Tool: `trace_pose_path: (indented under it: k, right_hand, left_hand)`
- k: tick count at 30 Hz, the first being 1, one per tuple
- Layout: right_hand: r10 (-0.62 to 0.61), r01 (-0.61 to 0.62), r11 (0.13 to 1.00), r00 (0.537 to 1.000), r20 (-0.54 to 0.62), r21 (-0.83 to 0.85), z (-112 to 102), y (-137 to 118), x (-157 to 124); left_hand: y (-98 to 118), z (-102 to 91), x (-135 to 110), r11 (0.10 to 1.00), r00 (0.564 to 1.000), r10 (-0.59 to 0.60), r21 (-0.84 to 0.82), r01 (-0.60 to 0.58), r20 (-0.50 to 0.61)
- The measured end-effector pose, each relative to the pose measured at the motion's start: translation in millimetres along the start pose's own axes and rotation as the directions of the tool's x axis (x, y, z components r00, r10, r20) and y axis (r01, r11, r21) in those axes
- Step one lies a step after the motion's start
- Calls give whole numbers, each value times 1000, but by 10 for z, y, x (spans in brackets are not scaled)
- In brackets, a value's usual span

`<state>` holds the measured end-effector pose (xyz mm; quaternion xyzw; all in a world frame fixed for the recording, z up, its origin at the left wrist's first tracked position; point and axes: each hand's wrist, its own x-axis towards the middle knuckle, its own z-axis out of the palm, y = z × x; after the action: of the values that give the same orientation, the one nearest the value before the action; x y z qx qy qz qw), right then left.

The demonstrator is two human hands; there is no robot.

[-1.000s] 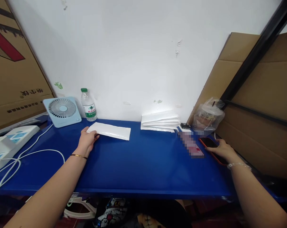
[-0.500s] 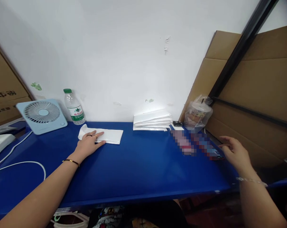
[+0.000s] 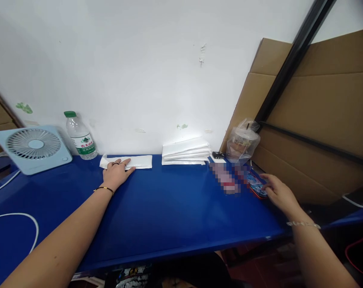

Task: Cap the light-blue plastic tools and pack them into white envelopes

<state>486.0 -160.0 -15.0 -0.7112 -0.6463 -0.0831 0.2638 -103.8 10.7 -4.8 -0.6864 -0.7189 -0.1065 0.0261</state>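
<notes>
My left hand (image 3: 117,173) lies palm down with fingers spread on a flat white folded packet (image 3: 141,161), close to the wall. The packet's left end is creased and turned up, and my hand hides part of its front edge. At the right, my right hand (image 3: 279,193) hovers at or just touches the edge of a phone-like flat thing (image 3: 257,186) with a blue patterned face and red rim. Its fingers are partly bent and apart, and nothing shows between them. Part of that flat thing is blurred by pixelation.
A stack of white packets (image 3: 184,153) stands against the wall, beside a small black object (image 3: 218,155), a pixelated pink item (image 3: 225,178) and a bagged drink cup (image 3: 243,144). At left are a water bottle (image 3: 81,138), a blue fan (image 3: 34,150) and a white cable (image 3: 34,224). Cardboard (image 3: 325,120) borders the right.
My left hand has slid the white packet back towards the wall. My right hand has moved left to the flat thing's edge. The view has turned slightly right.
</notes>
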Motion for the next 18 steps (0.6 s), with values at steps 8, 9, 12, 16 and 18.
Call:
trace_pose_path:
  k: [8,9,12,16,18]
  right_hand:
    - [177,-165,969,983,-50,182,-86,81,59]
    - [185,-173,967,982,-48,186,-84,104,38]
    - [183,-168,966,981,-61,197,-64,146,12]
    - [153,-116,960,980,-130,253,-39,-37,176]
    - [115,-59,957,975,-188,283,-18,-301,352]
  left_hand:
    - [27,79,14,999,998,-1,-53,-2,-56]
    - [24,82,13,998,998,-3,-55,0,-55]
    - [26,79,10,998,999,-10,-63,6,-53]
    - [55,53,3,999,997,-1,-39,-2,-78]
    - [79,44,2,1000,996,14,-7,-15,-86]
